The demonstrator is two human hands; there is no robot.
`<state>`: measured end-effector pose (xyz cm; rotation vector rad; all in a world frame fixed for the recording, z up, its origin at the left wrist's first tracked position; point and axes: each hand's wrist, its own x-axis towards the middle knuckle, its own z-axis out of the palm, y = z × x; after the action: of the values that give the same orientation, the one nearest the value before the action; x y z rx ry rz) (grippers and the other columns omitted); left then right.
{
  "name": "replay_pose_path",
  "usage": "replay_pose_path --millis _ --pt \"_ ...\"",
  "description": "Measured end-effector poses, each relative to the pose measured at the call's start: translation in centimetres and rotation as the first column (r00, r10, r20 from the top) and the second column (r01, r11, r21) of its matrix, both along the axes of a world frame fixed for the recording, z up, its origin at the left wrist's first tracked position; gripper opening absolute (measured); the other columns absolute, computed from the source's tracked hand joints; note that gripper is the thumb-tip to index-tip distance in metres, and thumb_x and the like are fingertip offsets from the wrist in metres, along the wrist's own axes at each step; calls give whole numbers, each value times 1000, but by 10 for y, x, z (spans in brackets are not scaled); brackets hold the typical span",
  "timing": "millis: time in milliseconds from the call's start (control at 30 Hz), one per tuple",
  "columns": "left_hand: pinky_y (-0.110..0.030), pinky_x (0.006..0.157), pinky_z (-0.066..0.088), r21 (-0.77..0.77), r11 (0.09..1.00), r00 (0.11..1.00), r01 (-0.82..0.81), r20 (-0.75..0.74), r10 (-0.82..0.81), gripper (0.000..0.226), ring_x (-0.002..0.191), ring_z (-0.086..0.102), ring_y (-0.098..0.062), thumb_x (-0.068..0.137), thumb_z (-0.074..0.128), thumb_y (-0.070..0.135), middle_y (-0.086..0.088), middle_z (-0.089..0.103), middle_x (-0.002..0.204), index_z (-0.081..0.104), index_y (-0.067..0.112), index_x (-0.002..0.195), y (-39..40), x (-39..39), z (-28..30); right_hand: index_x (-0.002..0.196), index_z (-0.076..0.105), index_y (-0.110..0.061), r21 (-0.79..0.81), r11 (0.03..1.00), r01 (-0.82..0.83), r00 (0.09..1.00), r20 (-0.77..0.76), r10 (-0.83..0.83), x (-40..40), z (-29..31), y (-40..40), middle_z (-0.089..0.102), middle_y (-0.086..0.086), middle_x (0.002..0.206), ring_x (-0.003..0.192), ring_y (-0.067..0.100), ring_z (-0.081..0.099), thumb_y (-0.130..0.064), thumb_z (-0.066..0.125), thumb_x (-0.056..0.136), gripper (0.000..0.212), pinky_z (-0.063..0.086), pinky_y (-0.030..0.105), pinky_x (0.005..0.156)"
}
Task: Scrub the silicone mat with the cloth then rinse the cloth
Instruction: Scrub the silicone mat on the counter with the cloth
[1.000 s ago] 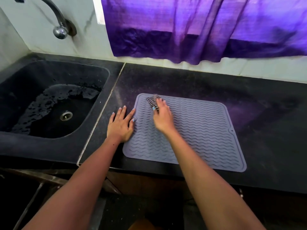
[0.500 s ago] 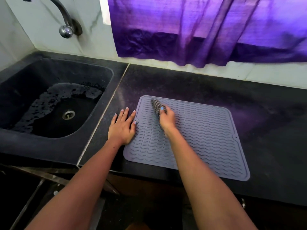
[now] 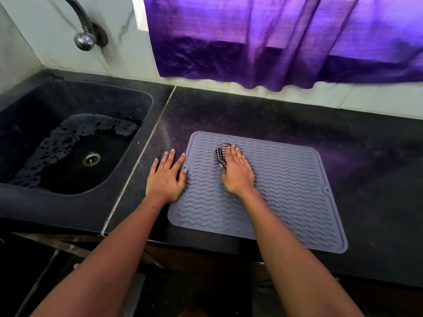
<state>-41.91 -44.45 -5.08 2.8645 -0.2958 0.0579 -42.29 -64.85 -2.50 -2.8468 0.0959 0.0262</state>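
Note:
A grey silicone mat [image 3: 286, 191] with wavy ridges lies flat on the black counter [image 3: 251, 110]. A small checked cloth [image 3: 220, 154], bunched up, sits on the mat's far left part. My right hand [image 3: 237, 172] lies over the cloth with its fingers stretched out, pressing it onto the mat; most of the cloth is hidden under the fingers. My left hand [image 3: 166, 177] rests flat on the counter at the mat's left edge, its thumb touching the mat's rim.
A black sink [image 3: 146, 124] with a wet bottom and a metal drain [image 3: 91, 159] lies to the left. A curved tap [image 3: 83, 30] comes out of the wall above it. A purple curtain [image 3: 274, 42] hangs behind the counter.
My right hand went from curled round the cloth to stretched flat over it and slid slightly away from me on the mat. The left hand stayed at the mat's edge.

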Motion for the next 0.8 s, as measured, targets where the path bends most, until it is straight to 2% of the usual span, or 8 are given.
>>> replay_pose_path --millis 200,233,333,367,433,533,633,800 --pt "-38 118 0 -8 1000 1000 -1 3 1 78 146 4 -16 80 -3 59 -1 11 158 20 29 148 1 -2 1 148 20 -21 231 959 163 983 47 -178 1 11 6 16 -6 157 144 10 17 -14 46 94 61 12 27 118" --pt "-38 118 -1 -6 1000 1000 -3 2 3 78 146 3 -15 80 -3 59 -1 11 158 20 29 148 1 -2 1 146 29 -21 392 885 251 959 23 -282 6 14 5 27 -5 154 140 14 29 -15 46 95 55 22 29 115" --pt "-38 118 -1 -8 1000 1000 -4 4 4 79 146 3 -15 79 -3 59 0 11 158 20 29 148 1 -1 2 137 47 -18 819 438 372 803 -46 -595 18 32 -7 54 7 137 120 25 53 -16 46 96 41 40 32 101" --pt "-38 118 -1 -6 1000 1000 -5 5 5 79 146 3 -15 79 -3 59 0 10 158 20 29 148 1 0 1 139 44 -19 806 443 392 770 -25 -637 19 37 -13 52 5 139 123 25 51 -17 46 96 43 38 34 104" --pt "-37 118 -1 -3 1000 1000 -5 9 5 78 146 3 -15 79 -3 59 0 10 158 19 29 148 1 0 0 145 31 -20 640 661 391 815 93 -572 16 38 -24 35 -1 150 138 22 34 -15 44 97 50 24 38 116" --pt "-37 117 0 -1 1000 1000 -6 23 6 77 146 4 -15 80 -3 59 1 11 158 19 30 148 1 0 -1 149 14 -12 189 959 209 962 134 -236 12 17 -27 13 5 158 146 19 9 -18 42 97 60 3 35 121" --pt "-36 117 0 -3 1000 999 -7 42 7 74 146 6 -15 82 0 58 0 13 158 21 30 148 1 1 -2 150 3 -9 -41 990 138 989 63 -135 11 -5 -24 2 7 159 147 18 -1 -24 41 94 69 -1 33 121" --pt "-36 117 1 5 1000 999 -16 44 16 73 146 7 -15 83 2 57 0 15 158 22 30 147 1 0 -3 150 5 -11 -5 997 81 997 9 -81 17 0 -34 2 4 159 147 14 0 -22 42 93 69 0 31 121"
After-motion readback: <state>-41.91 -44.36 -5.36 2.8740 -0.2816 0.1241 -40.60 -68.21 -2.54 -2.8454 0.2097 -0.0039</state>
